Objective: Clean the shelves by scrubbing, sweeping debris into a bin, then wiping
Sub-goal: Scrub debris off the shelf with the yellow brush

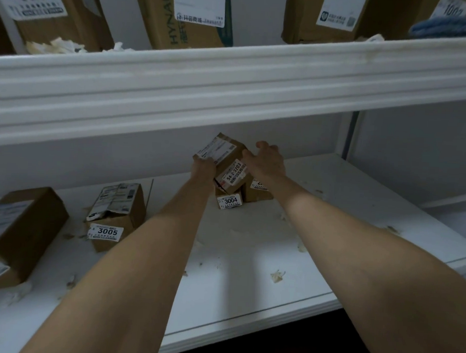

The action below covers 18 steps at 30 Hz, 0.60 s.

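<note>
Tilted parcel (pixel 228 160) clasped between left grip (pixel 203 166) and right grip (pixel 264 159); lift level, clear shelf (pixel 248 297) before scrubbing

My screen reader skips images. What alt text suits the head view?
A person's left hand and right hand grip a tilted cardboard box over two other small boxes at the back of a white shelf strewn with paper scraps. Two larger boxes sit left; more boxes stand on the upper shelf.
</note>
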Available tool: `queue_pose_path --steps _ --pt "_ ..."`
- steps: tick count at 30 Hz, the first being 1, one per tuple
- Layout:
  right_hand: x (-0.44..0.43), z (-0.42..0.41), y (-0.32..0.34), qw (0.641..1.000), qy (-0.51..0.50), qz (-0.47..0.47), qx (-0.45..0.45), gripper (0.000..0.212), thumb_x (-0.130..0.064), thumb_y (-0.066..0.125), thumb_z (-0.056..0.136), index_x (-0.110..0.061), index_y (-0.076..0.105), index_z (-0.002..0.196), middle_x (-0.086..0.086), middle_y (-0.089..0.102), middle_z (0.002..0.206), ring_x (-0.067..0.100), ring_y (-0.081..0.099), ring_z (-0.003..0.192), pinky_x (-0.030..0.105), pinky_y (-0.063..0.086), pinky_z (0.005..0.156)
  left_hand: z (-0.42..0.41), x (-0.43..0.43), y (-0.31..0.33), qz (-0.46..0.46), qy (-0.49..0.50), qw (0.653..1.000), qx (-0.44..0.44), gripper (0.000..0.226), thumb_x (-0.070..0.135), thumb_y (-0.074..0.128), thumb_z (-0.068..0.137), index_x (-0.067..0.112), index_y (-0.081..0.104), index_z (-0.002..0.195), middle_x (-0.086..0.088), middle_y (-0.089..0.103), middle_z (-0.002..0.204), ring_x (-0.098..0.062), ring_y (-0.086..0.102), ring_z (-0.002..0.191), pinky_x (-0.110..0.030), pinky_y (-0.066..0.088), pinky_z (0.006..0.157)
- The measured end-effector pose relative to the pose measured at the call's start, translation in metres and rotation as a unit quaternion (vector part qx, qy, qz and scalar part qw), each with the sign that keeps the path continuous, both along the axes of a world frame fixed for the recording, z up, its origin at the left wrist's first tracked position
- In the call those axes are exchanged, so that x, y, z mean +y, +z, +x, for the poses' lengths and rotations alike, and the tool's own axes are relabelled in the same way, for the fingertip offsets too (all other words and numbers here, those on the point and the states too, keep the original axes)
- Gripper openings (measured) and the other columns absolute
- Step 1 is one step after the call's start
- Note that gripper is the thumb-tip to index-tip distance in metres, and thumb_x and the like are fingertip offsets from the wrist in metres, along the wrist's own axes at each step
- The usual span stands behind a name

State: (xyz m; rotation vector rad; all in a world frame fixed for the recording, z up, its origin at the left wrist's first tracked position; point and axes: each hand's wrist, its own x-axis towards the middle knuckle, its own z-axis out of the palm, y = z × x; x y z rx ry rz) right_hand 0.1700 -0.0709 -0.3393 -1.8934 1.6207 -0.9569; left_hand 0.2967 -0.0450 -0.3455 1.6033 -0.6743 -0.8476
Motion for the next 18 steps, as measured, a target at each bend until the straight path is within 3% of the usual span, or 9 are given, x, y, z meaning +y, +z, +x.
queue_pose_path --steps 2,5,9,13,16,18 --pt "0.0 -0.001 -0.001 1.0 0.006 0.015 0.013 0.055 -0.044 0.041 0.097 -0.016 0.038 0.143 0.014 0.038 0.139 0.035 0.041 0.126 0.041 0.039 0.101 -0.001 -0.001 0.001 0.001 -0.009 1.0 0.009 0.035 0.014 0.035 0.098 0.014 0.041 0.132 -0.008 0.053 0.1 -0.014 0.048 0.062 -0.019 0.041 0.032" --pt "0.002 -0.003 -0.003 0.999 0.011 0.031 0.019 0.053 -0.044 0.039 0.098 -0.016 0.038 0.142 0.015 0.038 0.138 0.035 0.039 0.126 0.04 0.037 0.098 -0.003 -0.002 0.003 0.004 -0.009 1.0 0.011 0.038 0.02 0.037 0.098 0.017 0.038 0.135 -0.009 0.058 0.11 -0.015 0.049 0.063 -0.029 0.039 0.047" --pt "0.002 -0.006 -0.003 0.999 0.004 0.034 0.017 0.054 -0.044 0.039 0.097 -0.016 0.038 0.142 0.016 0.038 0.138 0.036 0.039 0.126 0.04 0.035 0.1 -0.004 0.001 0.005 0.009 -0.01 1.0 0.022 0.039 0.024 0.039 0.099 0.015 0.037 0.137 -0.005 0.05 0.096 -0.014 0.045 0.064 -0.029 0.035 0.048" --pt "0.007 -0.011 -0.001 0.999 -0.004 0.028 0.022 0.05 -0.042 0.038 0.098 -0.014 0.04 0.14 0.017 0.04 0.136 0.036 0.039 0.126 0.04 0.034 0.101 -0.005 0.003 0.01 0.006 -0.004 1.0 0.014 0.039 0.025 0.041 0.098 0.009 0.039 0.133 -0.008 0.054 0.114 -0.019 0.052 0.074 -0.03 0.037 0.052" --pt "0.012 -0.018 0.002 0.999 -0.009 0.02 0.028 0.048 -0.04 0.037 0.098 -0.013 0.042 0.137 0.015 0.042 0.137 0.036 0.038 0.126 0.04 0.034 0.101 -0.003 -0.012 0.001 0.018 0.037 0.999 -0.005 0.044 0.032 0.045 0.09 0.008 0.047 0.127 -0.011 0.058 0.123 -0.027 0.061 0.1 -0.032 0.05 0.073" --pt "0.016 -0.024 0.006 0.999 -0.017 0.017 0.026 0.048 -0.04 0.038 0.098 -0.013 0.042 0.137 0.015 0.042 0.138 0.036 0.038 0.126 0.039 0.034 0.102 -0.009 -0.007 0.007 0.024 0.057 0.998 -0.017 0.049 0.034 0.043 0.088 0.009 0.047 0.13 -0.013 0.053 0.13 -0.03 0.057 0.112 -0.039 0.05 0.092"
